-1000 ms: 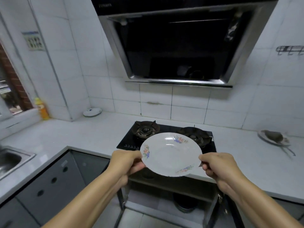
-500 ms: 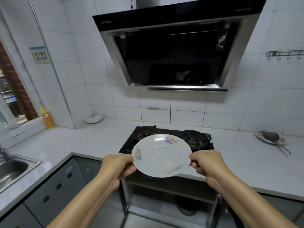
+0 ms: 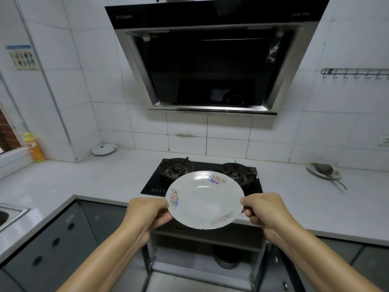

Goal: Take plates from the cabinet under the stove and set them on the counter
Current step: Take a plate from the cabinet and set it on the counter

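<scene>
A white plate (image 3: 205,200) with small flower prints is held in the air, tilted toward me, over the front edge of the black gas stove (image 3: 202,175). My left hand (image 3: 148,211) grips its left rim and my right hand (image 3: 262,208) grips its right rim. Under the stove the cabinet (image 3: 202,251) stands open, with a dark stack of dishes (image 3: 226,257) on its lower shelf. The white counter (image 3: 94,178) runs on both sides of the stove.
A range hood (image 3: 212,60) hangs above the stove. On the right counter lies a plate with a dark object (image 3: 324,170). A white round lid (image 3: 104,149) and a yellow bottle (image 3: 34,147) stand back left. A sink (image 3: 8,214) sits at far left.
The view has tilted up a little and the plate has shifted slightly left and lower relative to the stove. Both hands keep the same hold on its rim.
</scene>
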`<state>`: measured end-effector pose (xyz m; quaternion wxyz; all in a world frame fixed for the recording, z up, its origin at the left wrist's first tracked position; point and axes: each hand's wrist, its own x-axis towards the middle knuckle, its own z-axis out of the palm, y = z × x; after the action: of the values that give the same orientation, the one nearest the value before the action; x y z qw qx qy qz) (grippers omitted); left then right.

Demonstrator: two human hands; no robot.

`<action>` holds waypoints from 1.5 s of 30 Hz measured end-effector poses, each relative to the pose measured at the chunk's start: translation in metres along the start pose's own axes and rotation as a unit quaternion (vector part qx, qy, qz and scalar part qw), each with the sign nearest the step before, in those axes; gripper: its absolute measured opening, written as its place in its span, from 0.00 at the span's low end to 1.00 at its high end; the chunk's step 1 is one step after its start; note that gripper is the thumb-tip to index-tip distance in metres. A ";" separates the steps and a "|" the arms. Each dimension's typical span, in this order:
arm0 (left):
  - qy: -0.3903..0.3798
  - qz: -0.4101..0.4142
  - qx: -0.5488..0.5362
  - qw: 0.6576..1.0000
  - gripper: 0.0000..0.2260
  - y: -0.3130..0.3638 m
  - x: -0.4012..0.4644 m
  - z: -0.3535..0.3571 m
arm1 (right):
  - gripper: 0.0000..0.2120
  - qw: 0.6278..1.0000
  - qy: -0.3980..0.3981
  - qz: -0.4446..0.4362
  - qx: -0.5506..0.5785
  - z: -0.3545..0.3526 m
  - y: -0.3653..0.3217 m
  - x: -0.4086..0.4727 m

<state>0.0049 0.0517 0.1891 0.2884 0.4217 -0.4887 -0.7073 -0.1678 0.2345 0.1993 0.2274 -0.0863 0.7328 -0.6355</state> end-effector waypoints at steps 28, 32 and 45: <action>-0.123 -0.037 0.071 0.989 0.07 -0.094 -0.039 0.213 | 0.10 0.992 0.109 -0.007 0.064 -0.225 0.065 0.030; -0.155 -0.034 0.081 0.984 0.09 -0.125 -0.062 0.294 | 0.09 0.987 0.152 -0.007 0.060 -0.308 0.077 0.040; -0.283 -0.034 0.151 0.947 0.08 -0.208 -0.083 0.509 | 0.13 0.950 0.295 0.026 0.102 -0.505 0.125 0.075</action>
<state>-0.4017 0.4222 0.1062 0.0471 0.2594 -0.6366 -0.7248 -0.4377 0.6762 0.1065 0.0251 0.1475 0.7003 -0.6980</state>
